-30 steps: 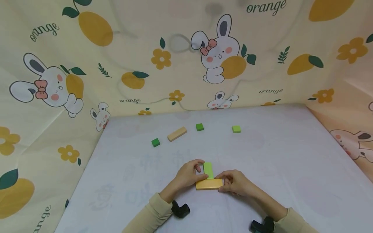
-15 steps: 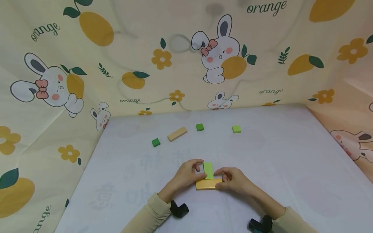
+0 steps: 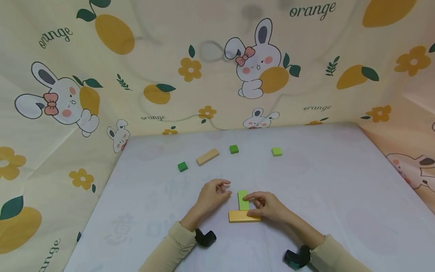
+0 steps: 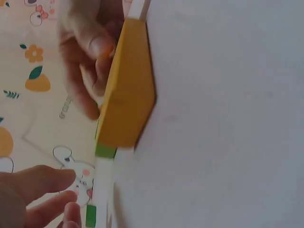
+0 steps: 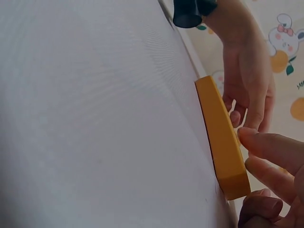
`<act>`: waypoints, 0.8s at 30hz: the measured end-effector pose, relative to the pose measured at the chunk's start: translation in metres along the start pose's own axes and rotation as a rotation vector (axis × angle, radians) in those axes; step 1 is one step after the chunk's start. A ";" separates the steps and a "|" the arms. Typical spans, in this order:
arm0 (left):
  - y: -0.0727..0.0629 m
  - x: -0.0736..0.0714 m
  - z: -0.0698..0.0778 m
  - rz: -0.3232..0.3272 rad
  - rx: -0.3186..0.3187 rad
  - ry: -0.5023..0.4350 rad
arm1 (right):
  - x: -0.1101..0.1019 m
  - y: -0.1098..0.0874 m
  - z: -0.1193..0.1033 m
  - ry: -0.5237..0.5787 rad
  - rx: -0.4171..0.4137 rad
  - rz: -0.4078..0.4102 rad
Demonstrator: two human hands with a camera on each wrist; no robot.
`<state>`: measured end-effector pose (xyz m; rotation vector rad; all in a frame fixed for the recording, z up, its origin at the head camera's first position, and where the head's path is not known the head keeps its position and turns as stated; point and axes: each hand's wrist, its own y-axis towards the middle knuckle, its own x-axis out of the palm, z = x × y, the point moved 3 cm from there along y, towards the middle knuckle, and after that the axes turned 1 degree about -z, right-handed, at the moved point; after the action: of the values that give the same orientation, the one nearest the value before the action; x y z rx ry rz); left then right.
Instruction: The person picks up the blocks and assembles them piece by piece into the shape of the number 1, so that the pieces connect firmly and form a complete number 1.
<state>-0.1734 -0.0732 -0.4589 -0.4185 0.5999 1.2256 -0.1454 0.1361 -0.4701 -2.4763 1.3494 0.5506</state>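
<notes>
A light green rectangular block (image 3: 242,204) lies lengthwise with its near end against the long side of an orange-yellow block (image 3: 238,217), together like an upside-down T. My left hand (image 3: 211,197) hovers left of the green block, fingers loosely bent and holding nothing. My right hand (image 3: 272,207) is over the right side of both blocks, index fingertip over the green one and thumb over the orange one's right part. Seen from the right wrist, the orange block (image 5: 221,137) has the right thumb (image 5: 266,142) right at its upper edge. The left wrist view mostly hides the green block.
Farther back on the white tabletop (image 3: 323,170) lie a dark green small block (image 3: 182,166), a plain wood block (image 3: 207,156), another dark green block (image 3: 233,149) and a light green small block (image 3: 276,151). A patterned cloth (image 3: 204,75) rises behind and at the sides.
My left hand has let go of the green block and moved away to the left. My right hand has slid left and a little upward from the orange block's right end, over both blocks.
</notes>
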 end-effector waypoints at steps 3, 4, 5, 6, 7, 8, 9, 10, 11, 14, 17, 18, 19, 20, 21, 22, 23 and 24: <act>0.004 -0.005 -0.003 0.049 0.005 -0.012 | 0.000 0.000 0.000 -0.010 0.016 -0.009; 0.006 -0.007 -0.005 0.068 0.008 -0.015 | 0.000 0.000 0.001 -0.013 0.021 -0.011; 0.007 -0.009 -0.006 0.085 0.007 -0.018 | 0.001 0.000 0.001 -0.017 0.023 -0.012; 0.009 -0.011 -0.008 0.099 0.000 -0.023 | 0.001 0.000 0.001 -0.019 0.025 -0.012; 0.011 -0.013 -0.010 0.115 -0.004 -0.023 | 0.001 0.001 0.002 -0.022 0.025 -0.014; 0.012 -0.015 -0.012 0.130 -0.007 -0.023 | 0.000 0.001 0.002 -0.021 0.027 -0.014; 0.014 -0.016 -0.015 0.143 -0.015 -0.026 | 0.000 0.001 0.002 -0.016 0.028 -0.017; 0.016 -0.018 -0.017 0.158 -0.022 -0.030 | 0.000 0.001 0.003 -0.012 0.033 -0.018; 0.018 -0.020 -0.020 0.171 -0.034 -0.035 | 0.000 0.001 0.003 -0.006 0.034 -0.019; 0.025 -0.026 -0.027 0.225 -0.044 -0.035 | 0.000 0.001 0.003 0.013 0.042 -0.025; 0.031 -0.032 -0.033 0.281 -0.050 -0.025 | 0.000 0.000 0.003 0.022 0.051 -0.029; 0.033 -0.034 -0.034 0.297 -0.049 -0.025 | -0.001 0.000 0.004 0.026 0.055 -0.030; 0.034 -0.036 -0.035 0.315 -0.046 -0.023 | -0.001 0.000 0.003 0.029 0.058 -0.032; 0.036 -0.038 -0.036 0.330 -0.045 -0.019 | -0.001 0.000 0.003 0.031 0.061 -0.033; 0.037 -0.039 -0.037 0.343 -0.045 -0.018 | -0.001 0.000 0.003 0.035 0.064 -0.034; 0.038 -0.041 -0.038 0.358 -0.046 -0.015 | -0.001 0.000 0.003 0.037 0.065 -0.036; 0.040 -0.043 -0.039 0.371 -0.045 -0.011 | -0.002 0.000 0.003 0.040 0.065 -0.037; 0.041 -0.045 -0.040 0.382 -0.050 -0.009 | -0.002 0.001 0.003 0.040 0.064 -0.037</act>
<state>-0.2301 -0.1183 -0.4609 -0.3493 0.6620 1.6090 -0.1473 0.1381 -0.4716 -2.4683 1.3114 0.4451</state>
